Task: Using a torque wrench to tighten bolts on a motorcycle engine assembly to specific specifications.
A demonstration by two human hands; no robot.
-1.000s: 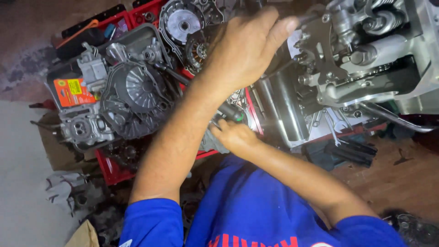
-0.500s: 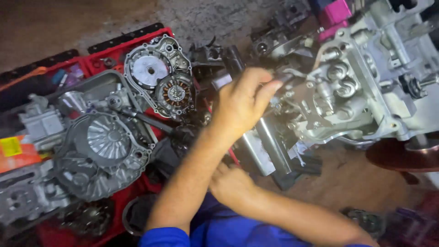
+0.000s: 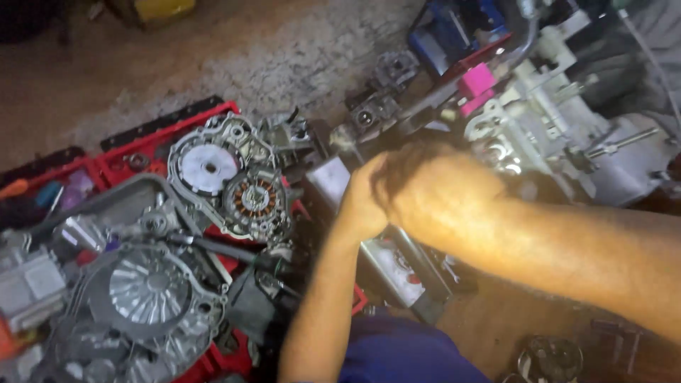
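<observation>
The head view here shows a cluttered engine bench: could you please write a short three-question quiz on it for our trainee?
1. True or false: the right hand lies over the left hand, in front of the grey engine block.
2. What colour are the windings in the round stator? A blue, B copper-orange, C green.
3. Fill in: the engine covers at the left lie in a ___ tray.

Key: 1 true; 2 B; 3 red.

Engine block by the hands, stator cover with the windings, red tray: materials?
Engine block: looks like cast aluminium, pale matte grey. Stator cover: bare silver cast metal, likely aluminium; its coils glint copper-orange. Red tray: probably moulded plastic, uniform colour with ribbed rim.
</observation>
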